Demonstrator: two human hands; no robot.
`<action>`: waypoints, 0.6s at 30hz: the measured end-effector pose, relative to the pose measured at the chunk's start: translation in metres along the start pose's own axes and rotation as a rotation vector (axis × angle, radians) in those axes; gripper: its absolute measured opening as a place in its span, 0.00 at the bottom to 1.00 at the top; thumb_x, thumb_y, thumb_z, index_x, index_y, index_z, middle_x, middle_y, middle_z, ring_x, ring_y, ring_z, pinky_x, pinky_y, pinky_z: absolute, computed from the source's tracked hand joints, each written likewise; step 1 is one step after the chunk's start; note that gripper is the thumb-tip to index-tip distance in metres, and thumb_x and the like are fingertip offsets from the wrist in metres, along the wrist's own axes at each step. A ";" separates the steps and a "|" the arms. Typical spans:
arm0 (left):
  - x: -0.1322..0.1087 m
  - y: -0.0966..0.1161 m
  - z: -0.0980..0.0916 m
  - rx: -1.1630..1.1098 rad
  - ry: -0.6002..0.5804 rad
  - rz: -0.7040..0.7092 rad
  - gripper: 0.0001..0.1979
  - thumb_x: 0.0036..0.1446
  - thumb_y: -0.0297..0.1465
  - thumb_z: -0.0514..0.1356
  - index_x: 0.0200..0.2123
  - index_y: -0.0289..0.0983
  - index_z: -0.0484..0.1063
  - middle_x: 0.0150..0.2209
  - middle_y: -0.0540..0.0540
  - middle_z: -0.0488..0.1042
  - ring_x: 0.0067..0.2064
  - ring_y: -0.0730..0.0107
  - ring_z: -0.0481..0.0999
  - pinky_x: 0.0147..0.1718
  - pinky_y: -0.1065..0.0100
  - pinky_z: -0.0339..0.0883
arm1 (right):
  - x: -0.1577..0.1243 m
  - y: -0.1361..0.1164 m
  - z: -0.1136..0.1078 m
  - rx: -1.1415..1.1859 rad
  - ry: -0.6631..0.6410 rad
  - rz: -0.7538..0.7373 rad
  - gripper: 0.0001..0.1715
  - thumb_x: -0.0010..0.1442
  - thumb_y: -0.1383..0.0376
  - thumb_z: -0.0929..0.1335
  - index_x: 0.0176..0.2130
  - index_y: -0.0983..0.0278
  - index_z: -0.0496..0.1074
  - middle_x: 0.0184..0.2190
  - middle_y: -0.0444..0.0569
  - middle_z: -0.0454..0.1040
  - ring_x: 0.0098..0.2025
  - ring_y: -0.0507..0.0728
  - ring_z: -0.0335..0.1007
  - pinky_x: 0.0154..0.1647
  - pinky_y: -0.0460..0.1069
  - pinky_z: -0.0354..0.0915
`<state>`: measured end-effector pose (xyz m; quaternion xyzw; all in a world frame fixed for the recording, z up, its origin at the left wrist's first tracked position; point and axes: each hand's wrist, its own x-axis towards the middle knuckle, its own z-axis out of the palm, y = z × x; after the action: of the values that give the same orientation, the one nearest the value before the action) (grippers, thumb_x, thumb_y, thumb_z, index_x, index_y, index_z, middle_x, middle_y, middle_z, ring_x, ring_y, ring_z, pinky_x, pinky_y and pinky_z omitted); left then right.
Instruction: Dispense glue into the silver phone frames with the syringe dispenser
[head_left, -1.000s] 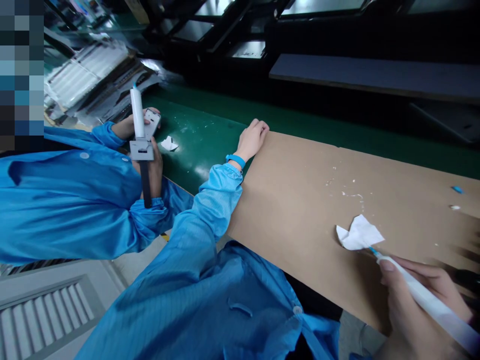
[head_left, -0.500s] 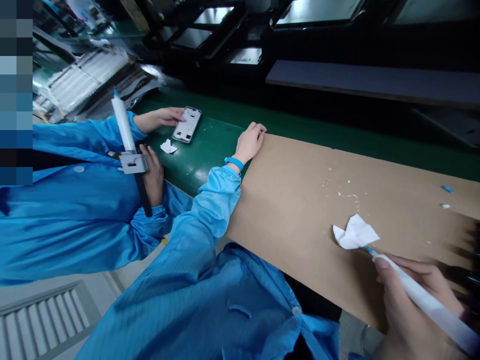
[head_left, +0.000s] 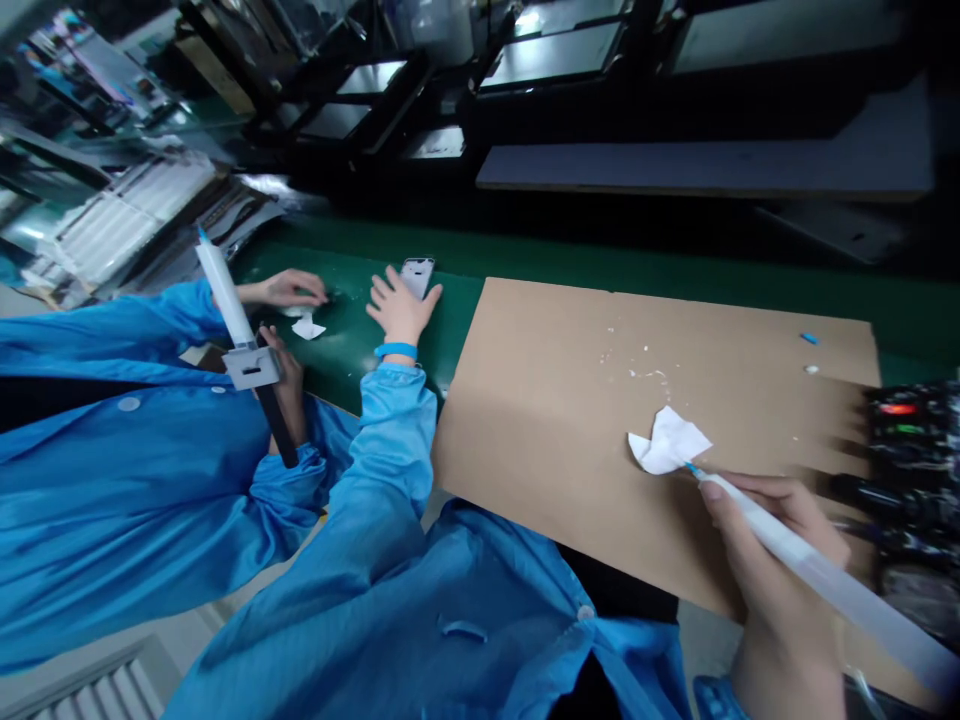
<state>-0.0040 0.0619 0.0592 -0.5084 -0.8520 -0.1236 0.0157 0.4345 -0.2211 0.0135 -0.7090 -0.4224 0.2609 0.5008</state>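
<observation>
- Leftmost, a co-worker's sleeve (head_left: 112, 450) fills the foreground; that person's hand grips an upright syringe dispenser (head_left: 225, 300), while their other hand lies on the green conveyor belt (head_left: 352, 330) beside a small white scrap (head_left: 307, 327).
- Next, the wearer's left hand (head_left: 397, 308) is stretched out over the belt, fingers spread and open, the fingertips touching the near edge of a phone frame (head_left: 417, 274); it does not grip the frame, as far as I can tell. A blue wristband (head_left: 395, 350) sits at the cuff.
- In the middle, a brown cardboard sheet (head_left: 570, 450) lies across the bench, flecked with white drips.
- On it rests a crumpled white tissue (head_left: 667, 442), with the blue tip of the glue syringe (head_left: 810, 565) touching its edge.
- At the right, the right hand (head_left: 780, 580) is closed around the syringe barrel in a pen-like hold.
- Risks, as I judge them: with only fingertips on it, the frame could skid along the smooth belt; pressure on the syringe could drip adhesive onto the cardboard, or drag the loose tissue away stuck to the tip.
- Far right, dark blurred equipment (head_left: 907, 450) with small lights stands close to the syringe hand, and an elbow could knock it.
</observation>
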 end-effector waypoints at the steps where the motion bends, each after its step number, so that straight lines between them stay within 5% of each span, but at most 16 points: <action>1: 0.002 -0.008 -0.003 0.007 -0.033 -0.028 0.46 0.69 0.51 0.64 0.79 0.31 0.57 0.77 0.17 0.63 0.78 0.22 0.63 0.71 0.28 0.61 | 0.000 0.001 0.000 0.008 -0.001 -0.010 0.29 0.55 0.34 0.85 0.39 0.51 0.84 0.38 0.63 0.85 0.33 0.69 0.81 0.30 0.63 0.72; 5: 0.003 -0.028 -0.016 0.002 -0.045 0.071 0.43 0.65 0.46 0.66 0.75 0.30 0.61 0.67 0.23 0.77 0.70 0.27 0.75 0.69 0.33 0.66 | -0.004 0.002 0.002 0.033 -0.009 -0.044 0.25 0.60 0.41 0.84 0.41 0.55 0.84 0.39 0.56 0.86 0.34 0.65 0.82 0.31 0.56 0.73; 9: -0.024 -0.023 -0.029 -0.073 -0.062 0.370 0.47 0.58 0.45 0.72 0.74 0.38 0.60 0.63 0.33 0.80 0.66 0.35 0.79 0.66 0.40 0.72 | -0.006 -0.002 0.002 0.031 -0.032 -0.092 0.21 0.64 0.46 0.83 0.42 0.59 0.83 0.37 0.52 0.85 0.32 0.60 0.80 0.30 0.51 0.71; 15: -0.102 0.012 -0.038 -0.193 -0.547 1.153 0.42 0.61 0.36 0.69 0.75 0.42 0.62 0.72 0.37 0.74 0.72 0.38 0.74 0.73 0.41 0.66 | -0.005 -0.009 0.003 0.071 -0.030 -0.100 0.21 0.67 0.47 0.82 0.41 0.60 0.82 0.37 0.52 0.85 0.32 0.58 0.79 0.30 0.50 0.71; 18: -0.127 0.023 -0.039 -0.246 -0.658 1.337 0.41 0.67 0.31 0.61 0.81 0.44 0.56 0.80 0.39 0.63 0.80 0.42 0.62 0.78 0.42 0.58 | -0.005 -0.011 0.002 0.066 -0.016 -0.090 0.22 0.66 0.46 0.82 0.41 0.60 0.81 0.34 0.50 0.83 0.29 0.57 0.77 0.28 0.49 0.69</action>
<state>0.0731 -0.0464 0.0824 -0.9258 -0.3028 -0.0238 -0.2250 0.4265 -0.2228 0.0222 -0.6703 -0.4488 0.2575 0.5319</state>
